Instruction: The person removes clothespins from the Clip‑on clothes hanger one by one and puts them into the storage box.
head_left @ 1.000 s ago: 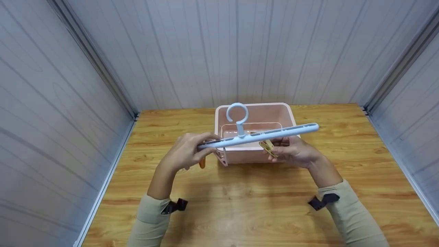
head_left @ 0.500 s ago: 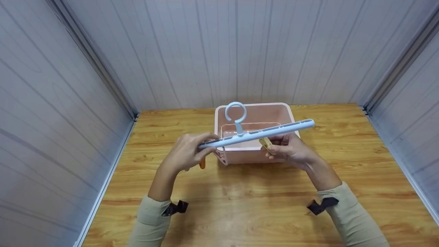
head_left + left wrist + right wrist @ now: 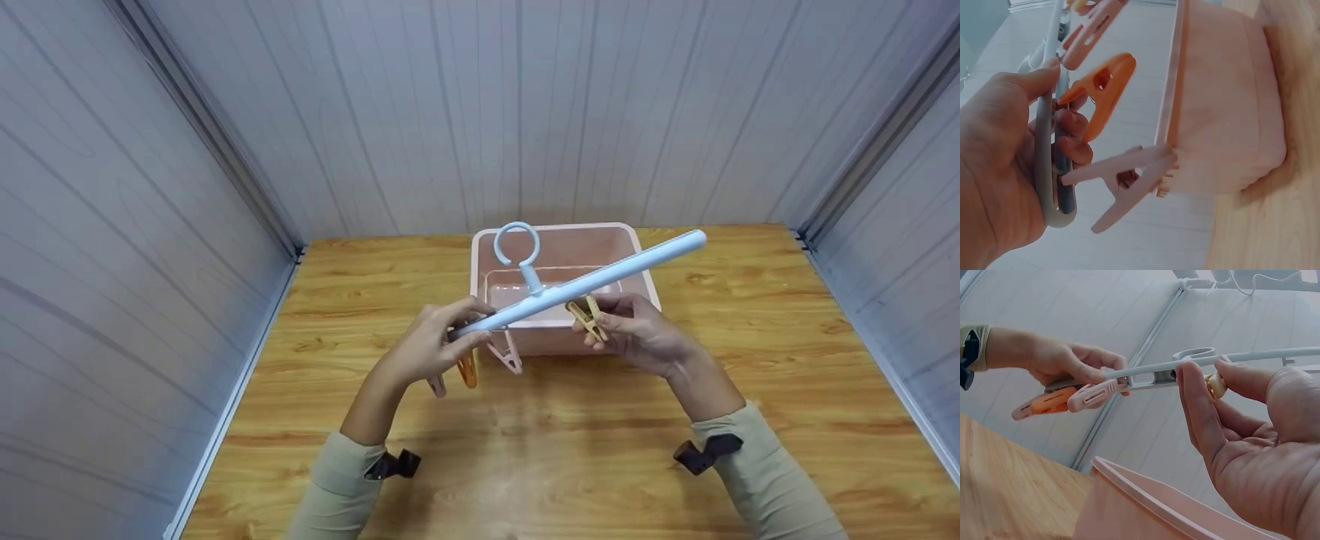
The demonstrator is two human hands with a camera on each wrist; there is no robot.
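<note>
Left hand (image 3: pixel 431 349) grips the hanger (image 3: pixel 577 285) steady at nine o'clock; right hand (image 3: pixel 637 334) fingers pinch a yellow peg (image 3: pixel 586 316) beneath, over the pink tub (image 3: pixel 559 341).

A pale blue plastic clip hanger (image 3: pixel 577 285) with a ring hook slants up to the right above the table; orange (image 3: pixel 467 370), pink (image 3: pixel 505 358) and yellow (image 3: pixel 586 318) plastic pegs dangle beneath.

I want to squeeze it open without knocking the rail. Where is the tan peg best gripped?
Probably by the tan peg's splayed tail ends, which hang below the blue hanger bar. Come from underneath on the near side, where the right hand pinches it.
</note>
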